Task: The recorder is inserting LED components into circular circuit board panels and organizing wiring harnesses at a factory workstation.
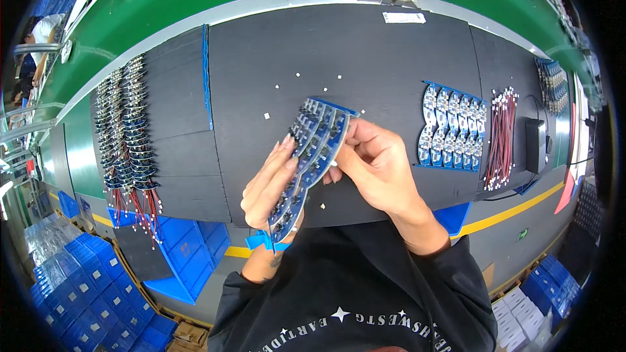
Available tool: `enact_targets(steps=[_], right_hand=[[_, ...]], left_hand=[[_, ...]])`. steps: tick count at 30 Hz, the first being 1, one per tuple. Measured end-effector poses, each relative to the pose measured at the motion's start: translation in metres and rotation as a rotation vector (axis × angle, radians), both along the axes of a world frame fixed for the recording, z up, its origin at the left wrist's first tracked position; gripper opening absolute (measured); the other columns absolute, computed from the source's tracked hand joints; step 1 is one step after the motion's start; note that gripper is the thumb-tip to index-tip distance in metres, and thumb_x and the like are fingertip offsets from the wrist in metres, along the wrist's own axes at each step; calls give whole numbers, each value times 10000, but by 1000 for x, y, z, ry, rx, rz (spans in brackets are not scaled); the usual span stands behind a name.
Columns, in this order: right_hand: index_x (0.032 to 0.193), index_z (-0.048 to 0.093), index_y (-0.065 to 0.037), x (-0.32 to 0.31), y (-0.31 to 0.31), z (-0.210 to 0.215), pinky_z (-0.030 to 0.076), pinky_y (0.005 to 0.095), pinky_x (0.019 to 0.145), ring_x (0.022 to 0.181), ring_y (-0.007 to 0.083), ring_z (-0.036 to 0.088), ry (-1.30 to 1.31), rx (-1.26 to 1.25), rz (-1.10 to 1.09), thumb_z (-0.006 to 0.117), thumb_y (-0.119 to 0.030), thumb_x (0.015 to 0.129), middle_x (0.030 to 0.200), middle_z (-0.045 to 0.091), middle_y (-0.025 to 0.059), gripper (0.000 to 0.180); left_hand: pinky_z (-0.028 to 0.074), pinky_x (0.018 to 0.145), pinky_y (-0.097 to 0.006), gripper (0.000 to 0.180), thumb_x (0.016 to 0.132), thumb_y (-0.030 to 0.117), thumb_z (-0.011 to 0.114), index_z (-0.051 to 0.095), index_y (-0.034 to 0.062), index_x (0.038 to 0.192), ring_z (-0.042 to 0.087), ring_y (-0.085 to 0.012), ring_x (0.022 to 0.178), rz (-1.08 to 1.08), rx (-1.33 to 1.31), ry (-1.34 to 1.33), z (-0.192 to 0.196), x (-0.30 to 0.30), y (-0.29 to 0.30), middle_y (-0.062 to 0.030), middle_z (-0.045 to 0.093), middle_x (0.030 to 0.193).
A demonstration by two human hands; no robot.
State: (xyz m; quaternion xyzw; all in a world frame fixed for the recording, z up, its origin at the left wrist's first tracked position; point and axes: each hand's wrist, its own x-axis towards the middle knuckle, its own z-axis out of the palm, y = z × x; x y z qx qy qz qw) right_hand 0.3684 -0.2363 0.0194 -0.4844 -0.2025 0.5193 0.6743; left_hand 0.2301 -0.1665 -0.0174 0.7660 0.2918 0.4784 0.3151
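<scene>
"Between the two hands, what is being held?"

"That is a blue circuit board sheet (pixel 319 137) with a wavy edge, tilted above the black worktop (pixel 280 45). The left hand (pixel 266 189) is clamped on its left side, fingers wrapped over the edge."

"And the right hand (pixel 378 163)?"

"Its thumb and bent fingers come together at the sheet's right edge, near the upper end. Whether they pinch the sheet itself or something small there, I cannot tell."

"Why hold it slanted like that?"

"My guess is that the left hand bears the weight, leaving the right one free for finer handling, and the slant brings that edge to the fingers."

"What lies right of the hands?"

"Another board panel (pixel 450 127) lying flat, then a bundle of red wires (pixel 501 137) laid lengthwise, probably so single ones lift out easily. Just past them is a black box (pixel 536 140)."

"And to the left?"

"Closely packed rows of boards (pixel 124 124), with dangling wires (pixel 140 212) at the near edge, perhaps to keep the ends from tangling."

"Those specks beyond the hands?"

"Small white pieces (pixel 267 116), scattered; they look dropped rather than arranged."
</scene>
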Motion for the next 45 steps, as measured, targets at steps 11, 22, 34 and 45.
enact_targets(steps=[11,22,34,45], right_hand=[[974,572,56,2,0,13,508,237,611,658,90,579,56,131,-88,577,-61,896,760,608,57,141],[926,578,23,-8,-18,-32,479,327,644,743,223,594,-1275,-7,33,652,4,778,836,592,113,166],[1200,569,-103,-83,21,-39,221,628,1010,1308,392,281,-1545,146,534,633,-259,779,1385,387,141,454],[1259,487,-13,7,77,-40,205,532,1069,1307,427,276,-1768,-7,328,542,-294,883,1394,351,206,472]], left_hand=[[440,925,-489,286,703,-3,660,630,-66,981,596,-392,1038,-225,-8,39,3,-5,7,-267,624,1034],[491,736,-272,179,785,2,699,625,-86,922,620,-153,768,469,-225,-386,14,-24,33,-112,661,882],[478,827,-320,198,834,-20,610,583,-56,1026,593,-182,904,504,-340,-392,18,-52,21,-117,611,1026],[469,902,-491,349,846,-2,581,466,9,1176,530,-295,1077,208,-852,-857,36,-65,19,-142,490,1195]])
